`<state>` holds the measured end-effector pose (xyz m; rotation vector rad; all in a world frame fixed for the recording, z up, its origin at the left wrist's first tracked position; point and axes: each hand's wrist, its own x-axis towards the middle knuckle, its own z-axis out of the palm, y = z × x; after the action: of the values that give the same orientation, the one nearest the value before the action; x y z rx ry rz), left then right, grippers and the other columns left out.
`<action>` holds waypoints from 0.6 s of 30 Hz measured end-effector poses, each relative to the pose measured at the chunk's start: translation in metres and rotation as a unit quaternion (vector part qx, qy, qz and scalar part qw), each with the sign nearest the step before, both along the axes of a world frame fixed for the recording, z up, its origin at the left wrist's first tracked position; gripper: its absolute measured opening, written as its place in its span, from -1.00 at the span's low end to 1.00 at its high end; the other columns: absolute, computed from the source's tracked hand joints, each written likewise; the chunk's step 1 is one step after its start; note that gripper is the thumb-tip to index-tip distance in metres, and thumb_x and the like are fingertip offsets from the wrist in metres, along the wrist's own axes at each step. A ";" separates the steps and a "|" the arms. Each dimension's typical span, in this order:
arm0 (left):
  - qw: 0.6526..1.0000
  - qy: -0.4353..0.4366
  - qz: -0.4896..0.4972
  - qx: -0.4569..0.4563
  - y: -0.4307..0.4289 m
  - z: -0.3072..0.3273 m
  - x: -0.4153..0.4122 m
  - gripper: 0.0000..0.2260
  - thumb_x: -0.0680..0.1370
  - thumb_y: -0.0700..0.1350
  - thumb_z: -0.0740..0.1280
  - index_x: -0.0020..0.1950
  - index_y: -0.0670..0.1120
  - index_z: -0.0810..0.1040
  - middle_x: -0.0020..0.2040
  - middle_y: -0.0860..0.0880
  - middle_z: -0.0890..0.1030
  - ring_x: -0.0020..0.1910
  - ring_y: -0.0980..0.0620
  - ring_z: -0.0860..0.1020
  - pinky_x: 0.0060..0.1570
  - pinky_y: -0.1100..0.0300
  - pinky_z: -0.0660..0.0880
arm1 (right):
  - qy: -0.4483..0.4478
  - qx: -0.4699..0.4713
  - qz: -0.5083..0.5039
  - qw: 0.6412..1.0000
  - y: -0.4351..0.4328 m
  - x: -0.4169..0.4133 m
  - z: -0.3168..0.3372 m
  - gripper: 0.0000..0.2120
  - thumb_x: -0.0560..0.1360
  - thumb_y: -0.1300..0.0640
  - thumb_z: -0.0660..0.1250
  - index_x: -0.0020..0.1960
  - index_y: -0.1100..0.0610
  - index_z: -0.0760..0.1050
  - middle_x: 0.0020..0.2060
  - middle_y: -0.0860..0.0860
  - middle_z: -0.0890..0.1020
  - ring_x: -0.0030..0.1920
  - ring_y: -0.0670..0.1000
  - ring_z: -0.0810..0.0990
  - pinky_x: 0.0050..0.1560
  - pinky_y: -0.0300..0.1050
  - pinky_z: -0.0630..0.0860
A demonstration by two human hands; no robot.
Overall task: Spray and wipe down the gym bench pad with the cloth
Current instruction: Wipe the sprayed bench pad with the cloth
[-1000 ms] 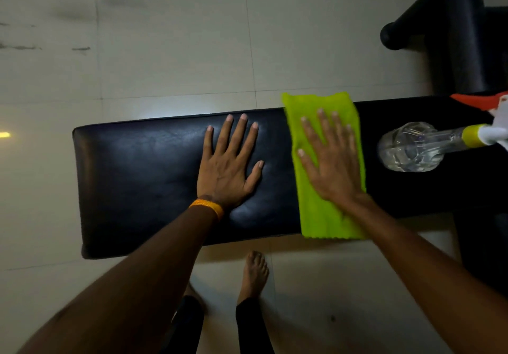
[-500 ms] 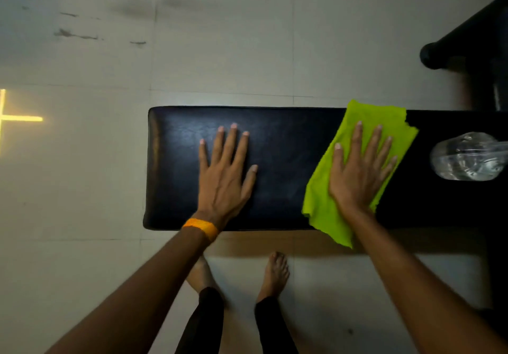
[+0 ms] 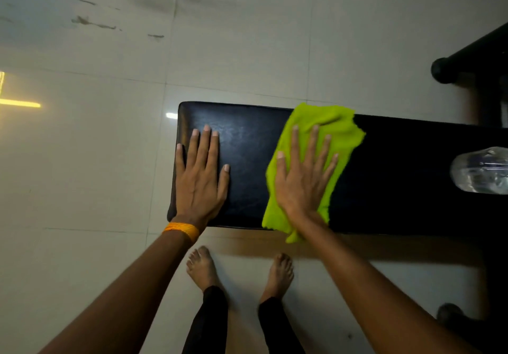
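The black gym bench pad [image 3: 250, 161] runs left to right across the middle of the view. My left hand [image 3: 200, 180] lies flat, fingers spread, on the pad's left end; an orange band circles that wrist. My right hand [image 3: 302, 178] presses flat on a lime-green cloth [image 3: 330, 123] spread over the pad's middle, its lower corner hanging past the near edge. A clear spray bottle [image 3: 481, 171] lies on the pad at the right edge, only its base showing.
Pale floor tiles [image 3: 82, 161] surround the bench. My bare feet [image 3: 203, 268] stand just in front of the pad's near edge. A black machine frame with a round bar end [image 3: 442, 70] stands at the far right.
My right hand has slid the cloth leftward along the pad, nearer my left hand. The left hand now rests at the pad's left end. The view has shifted left, cutting off most of the bottle.
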<state>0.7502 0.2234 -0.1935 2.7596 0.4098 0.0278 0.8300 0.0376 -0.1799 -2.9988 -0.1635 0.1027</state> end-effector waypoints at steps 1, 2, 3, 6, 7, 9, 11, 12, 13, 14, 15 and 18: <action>1.000 -0.004 -0.003 0.001 0.001 -0.001 -0.001 -0.42 0.69 0.06 -0.02 0.69 -0.15 0.10 0.69 -0.15 0.10 0.68 -0.14 0.04 0.61 -0.29 0.03 | 0.008 -0.002 0.071 0.997 0.013 -0.016 0.001 -0.44 0.67 -0.19 -0.02 0.64 -0.13 0.05 0.66 0.05 0.05 0.65 0.20 -0.03 0.59 0.32 -0.05; 1.000 -0.009 -0.005 0.000 0.002 -0.003 -0.001 -0.43 0.70 0.04 -0.02 0.69 -0.14 0.09 0.70 -0.14 0.10 0.68 -0.13 0.04 0.61 -0.30 0.04 | 0.019 -0.011 0.164 0.986 0.019 -0.025 0.002 -0.45 0.68 -0.17 -0.02 0.64 -0.15 0.03 0.66 0.04 0.04 0.65 0.20 -0.04 0.59 0.31 -0.05; 1.000 -0.013 -0.008 0.000 0.003 -0.004 -0.002 -0.44 0.70 0.03 -0.03 0.69 -0.14 0.09 0.70 -0.13 0.10 0.69 -0.13 0.04 0.61 -0.30 0.05 | 0.031 -0.015 0.249 0.968 0.021 -0.021 0.003 -0.46 0.68 -0.15 -0.01 0.64 -0.17 0.01 0.66 0.02 0.03 0.65 0.18 -0.05 0.60 0.30 -0.04; 1.000 -0.015 -0.005 0.021 0.001 -0.007 -0.002 -0.45 0.71 0.01 -0.02 0.69 -0.15 0.11 0.69 -0.13 0.12 0.68 -0.14 0.06 0.60 -0.29 0.08 | 0.023 -0.004 0.356 0.934 0.033 0.034 0.003 -0.48 0.68 -0.13 0.01 0.63 -0.19 0.04 0.66 -0.01 0.05 0.66 0.13 -0.03 0.60 0.26 -0.01; 1.000 -0.014 -0.006 0.026 0.001 -0.008 -0.002 -0.45 0.70 0.01 -0.01 0.69 -0.15 0.12 0.69 -0.13 0.13 0.68 -0.14 0.07 0.60 -0.29 0.08 | 0.019 -0.009 0.347 0.938 0.037 0.049 0.002 -0.48 0.68 -0.12 0.01 0.63 -0.19 0.06 0.65 -0.01 0.07 0.65 0.13 -0.02 0.60 0.25 0.00; 0.999 -0.010 -0.007 0.031 0.001 -0.008 -0.002 -0.45 0.70 0.01 -0.01 0.68 -0.15 0.13 0.69 -0.13 0.14 0.68 -0.15 0.07 0.60 -0.28 0.08 | 0.017 -0.002 0.288 0.957 0.045 0.051 0.002 -0.49 0.69 -0.12 0.00 0.63 -0.17 0.07 0.65 -0.01 0.10 0.65 0.12 0.00 0.59 0.25 0.02; 0.999 -0.011 -0.010 0.030 0.001 -0.009 -0.002 -0.45 0.70 0.01 -0.03 0.69 -0.14 0.11 0.69 -0.13 0.12 0.68 -0.14 0.06 0.60 -0.28 0.08 | 0.014 0.003 0.241 0.970 0.045 0.019 0.005 -0.47 0.69 -0.12 -0.02 0.64 -0.15 0.03 0.66 0.00 0.05 0.66 0.13 -0.04 0.59 0.26 -0.01; 1.000 -0.012 -0.010 0.026 0.001 -0.009 -0.002 -0.45 0.70 0.01 -0.03 0.69 -0.14 0.10 0.70 -0.13 0.11 0.69 -0.14 0.05 0.60 -0.29 0.08 | 0.021 -0.001 0.249 0.968 0.038 -0.001 0.005 -0.46 0.69 -0.12 -0.02 0.65 -0.14 0.00 0.66 0.00 0.02 0.66 0.14 -0.07 0.60 0.26 -0.03; 1.000 -0.012 -0.009 0.021 0.001 -0.008 -0.002 -0.44 0.70 0.01 -0.03 0.69 -0.15 0.10 0.70 -0.12 0.11 0.69 -0.14 0.05 0.60 -0.29 0.08 | 0.029 -0.004 0.274 0.961 0.025 -0.018 0.005 -0.46 0.69 -0.12 -0.01 0.65 -0.13 -0.01 0.66 0.00 0.01 0.66 0.14 -0.08 0.60 0.26 -0.04; 1.000 -0.010 -0.007 0.020 0.001 -0.008 -0.002 -0.44 0.70 0.01 -0.03 0.69 -0.15 0.10 0.70 -0.12 0.11 0.69 -0.14 0.05 0.60 -0.29 0.08 | 0.036 -0.003 0.304 0.952 0.009 -0.027 0.005 -0.45 0.69 -0.11 0.01 0.65 -0.13 0.00 0.66 0.01 0.01 0.66 0.14 -0.07 0.61 0.25 -0.04; 1.000 -0.007 -0.005 0.022 0.001 -0.008 -0.002 -0.44 0.70 0.01 -0.02 0.69 -0.15 0.10 0.70 -0.13 0.11 0.68 -0.14 0.05 0.60 -0.30 0.08 | 0.041 0.001 0.327 0.944 -0.007 -0.025 0.003 -0.45 0.68 -0.11 0.02 0.65 -0.12 0.03 0.66 0.01 0.03 0.66 0.13 -0.05 0.60 0.25 -0.02; 1.000 0.005 -0.008 0.022 0.001 -0.006 -0.001 -0.43 0.70 0.02 -0.03 0.69 -0.15 0.10 0.70 -0.13 0.11 0.68 -0.15 0.04 0.61 -0.29 0.05 | 0.025 -0.006 0.249 0.968 -0.054 0.021 -0.006 -0.45 0.68 -0.10 0.00 0.65 -0.05 0.08 0.65 0.06 0.09 0.63 0.14 0.09 0.58 0.27 0.07</action>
<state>0.7489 0.2246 -0.1991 2.8083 0.3941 0.0186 0.8509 -0.0161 -0.1855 -2.8871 -0.9078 0.2286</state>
